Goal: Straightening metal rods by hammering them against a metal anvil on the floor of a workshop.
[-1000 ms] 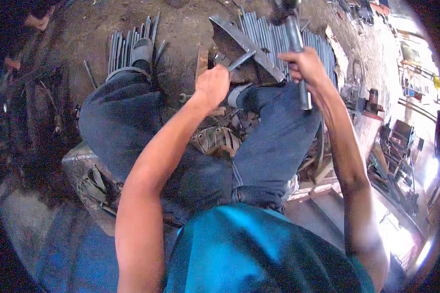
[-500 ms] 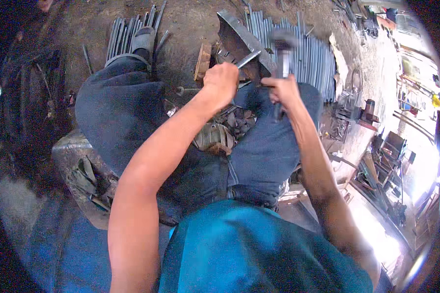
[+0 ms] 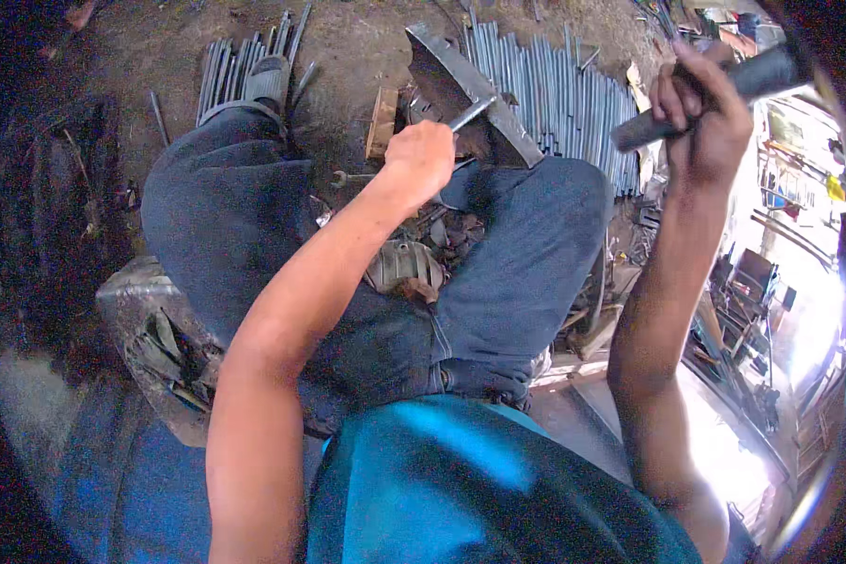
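My left hand (image 3: 421, 158) is closed around a short metal rod (image 3: 471, 114). The rod slants up and right, its far end at the top edge of a heavy angled steel piece (image 3: 515, 136) between my knees. Up at the right, my right hand (image 3: 710, 108) grips a hammer (image 3: 766, 73) by its handle. The handle's butt pokes out left of my fingers, and the dark head end lies near the picture's rim, partly blurred. A wooden block (image 3: 383, 120) stands just left of the steel piece.
Many cut metal rods (image 3: 573, 103) lie side by side beyond the steel piece, with another bundle (image 3: 230, 75) by my sandalled left foot (image 3: 271, 80). A wrench (image 3: 352, 177) lies between my legs near a rounded metal part (image 3: 404, 266). Scrap metal (image 3: 738, 348) clutters the right side.
My right hand has swung the hammer up and to the right, away from the steel piece. The left hand keeps its hold on the rod, nearly in the same place.
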The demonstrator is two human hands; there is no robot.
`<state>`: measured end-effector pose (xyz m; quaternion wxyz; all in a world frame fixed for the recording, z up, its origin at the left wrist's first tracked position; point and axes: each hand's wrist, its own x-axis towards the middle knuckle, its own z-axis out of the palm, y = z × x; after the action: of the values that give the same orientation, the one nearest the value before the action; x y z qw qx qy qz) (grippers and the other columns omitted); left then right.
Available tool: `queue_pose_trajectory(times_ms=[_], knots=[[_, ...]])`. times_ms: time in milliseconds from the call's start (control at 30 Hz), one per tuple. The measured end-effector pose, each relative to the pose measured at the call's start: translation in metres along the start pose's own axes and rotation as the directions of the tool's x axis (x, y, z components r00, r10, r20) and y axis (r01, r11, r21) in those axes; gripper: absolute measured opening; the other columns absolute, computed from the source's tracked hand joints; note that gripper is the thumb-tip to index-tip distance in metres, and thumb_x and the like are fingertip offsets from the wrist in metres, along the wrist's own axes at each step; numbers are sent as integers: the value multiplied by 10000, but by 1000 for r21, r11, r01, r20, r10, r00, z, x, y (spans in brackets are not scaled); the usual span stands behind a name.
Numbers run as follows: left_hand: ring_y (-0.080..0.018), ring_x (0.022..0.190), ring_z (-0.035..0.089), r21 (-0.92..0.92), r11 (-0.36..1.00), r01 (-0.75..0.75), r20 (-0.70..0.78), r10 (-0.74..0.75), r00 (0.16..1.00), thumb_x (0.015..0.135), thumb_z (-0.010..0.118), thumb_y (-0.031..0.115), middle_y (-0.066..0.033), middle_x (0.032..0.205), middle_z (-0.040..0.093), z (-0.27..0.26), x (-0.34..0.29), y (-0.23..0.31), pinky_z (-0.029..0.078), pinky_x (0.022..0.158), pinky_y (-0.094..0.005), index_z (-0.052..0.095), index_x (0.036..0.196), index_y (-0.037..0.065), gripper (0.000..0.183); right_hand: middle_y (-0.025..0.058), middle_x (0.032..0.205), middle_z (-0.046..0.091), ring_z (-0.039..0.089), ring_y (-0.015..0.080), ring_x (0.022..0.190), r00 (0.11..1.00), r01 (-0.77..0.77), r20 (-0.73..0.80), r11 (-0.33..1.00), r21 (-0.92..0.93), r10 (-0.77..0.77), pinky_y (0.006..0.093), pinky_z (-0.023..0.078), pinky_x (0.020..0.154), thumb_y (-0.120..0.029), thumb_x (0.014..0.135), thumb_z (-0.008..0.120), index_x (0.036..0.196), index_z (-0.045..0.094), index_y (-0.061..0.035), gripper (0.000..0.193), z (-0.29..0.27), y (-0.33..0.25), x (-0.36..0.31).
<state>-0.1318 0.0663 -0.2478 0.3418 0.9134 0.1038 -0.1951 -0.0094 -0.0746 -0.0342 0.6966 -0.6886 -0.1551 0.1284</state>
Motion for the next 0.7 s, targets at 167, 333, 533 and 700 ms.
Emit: queue_pose_trajectory(times_ms=[167,333,533,700], knots=[[-391,813,638,-25,997,-70,-2,70,998,771,516,116,-255,827,636,7,12,10,513,735,-475,650,793,-44,210,64,563,554,492,129,403,859,-506,-153,763,-402,489,292,332,350,-21,697,632,815,606,-17,121,-31,193,-87],[-403,780,638,24,997,-76,-34,76,997,743,548,105,-251,786,633,19,8,-1,520,719,-465,649,740,-30,169,-13,469,376,333,116,332,614,-787,-186,614,-65,767,301,283,338,-47,691,647,638,505,-44,151,-7,163,-49],[-439,704,613,65,998,-28,-118,35,992,877,490,419,-269,704,609,6,-3,-20,504,658,-498,623,837,-27,467,-10,502,395,341,83,351,787,-571,-225,816,90,575,248,282,344,-38,719,642,705,484,-51,160,-5,130,-66],[-430,655,596,-4,988,-154,-310,145,940,868,539,343,-271,667,587,-20,-34,4,479,620,-496,592,878,-22,369,12,491,416,390,116,336,676,-670,-229,714,206,700,278,300,308,-36,698,658,720,475,-18,186,-23,183,-113]])
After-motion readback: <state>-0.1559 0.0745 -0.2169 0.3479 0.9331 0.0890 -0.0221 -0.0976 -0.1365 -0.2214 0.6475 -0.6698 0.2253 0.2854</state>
